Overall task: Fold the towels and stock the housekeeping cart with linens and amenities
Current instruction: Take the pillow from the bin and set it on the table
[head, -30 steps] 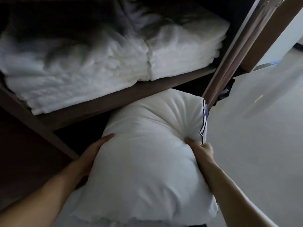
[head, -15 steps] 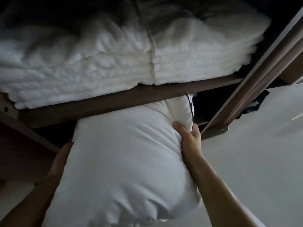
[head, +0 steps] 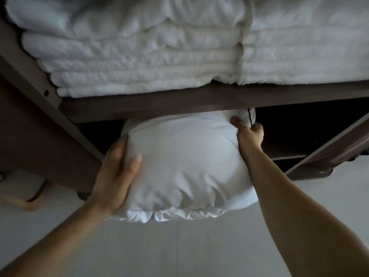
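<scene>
Under shelf, pillow between hands.

Stacked towels lie on the shelf, with the pillow partly under it.

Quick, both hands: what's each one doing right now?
Left hand: holds the pillow by its left side.
Right hand: closed, gripping the pillow's upper right corner.
</scene>
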